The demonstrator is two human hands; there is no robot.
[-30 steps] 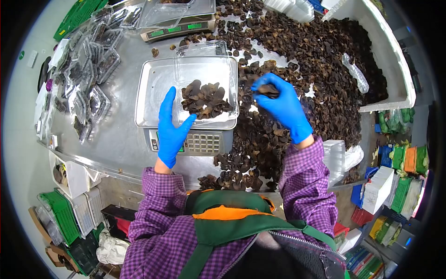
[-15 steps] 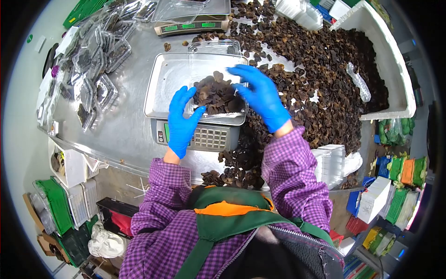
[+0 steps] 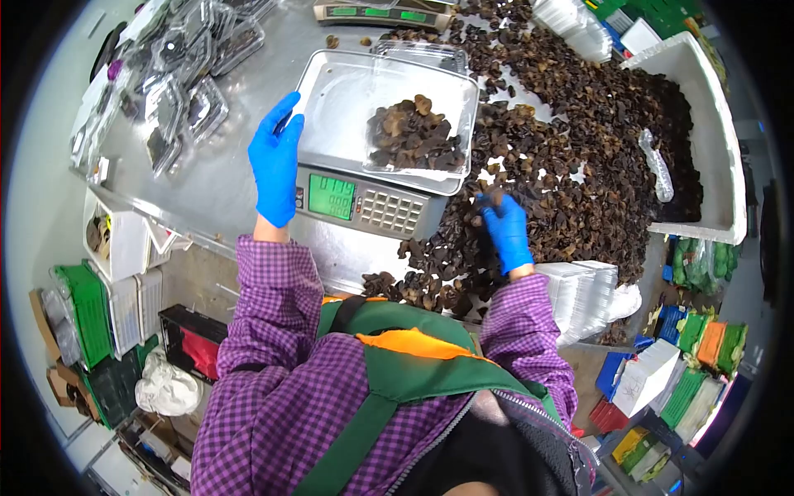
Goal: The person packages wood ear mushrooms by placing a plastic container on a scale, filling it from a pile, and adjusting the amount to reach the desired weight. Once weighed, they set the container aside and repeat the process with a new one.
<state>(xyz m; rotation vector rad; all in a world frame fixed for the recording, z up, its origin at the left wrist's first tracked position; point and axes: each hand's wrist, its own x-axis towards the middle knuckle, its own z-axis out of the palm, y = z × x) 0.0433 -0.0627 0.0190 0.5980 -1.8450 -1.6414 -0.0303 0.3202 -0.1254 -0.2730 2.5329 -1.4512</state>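
The heap of dark pieces (image 3: 416, 136) lies on the scale pan (image 3: 335, 99), ahead-left of the nearer right hand (image 3: 507, 231), whose grip seems narrowed on 1 brown piece (image 3: 494, 197), the empty left hand (image 3: 275, 169) half spread.

One left hand (image 3: 275, 169) and one right hand (image 3: 506, 230) make two. The one bench (image 3: 217, 161) carries one near scale (image 3: 390, 212) and one far scale (image 3: 385, 15), two in all. There is one metal tray (image 3: 339, 91) with one filled clear container (image 3: 405, 169) on it, and one white box (image 3: 721, 124). One far stack (image 3: 572, 29) and one near stack (image 3: 579, 298) of clear plastic make two. The filled packs (image 3: 194, 62) overlap too much to count, as do the dark pieces (image 3: 566, 161).
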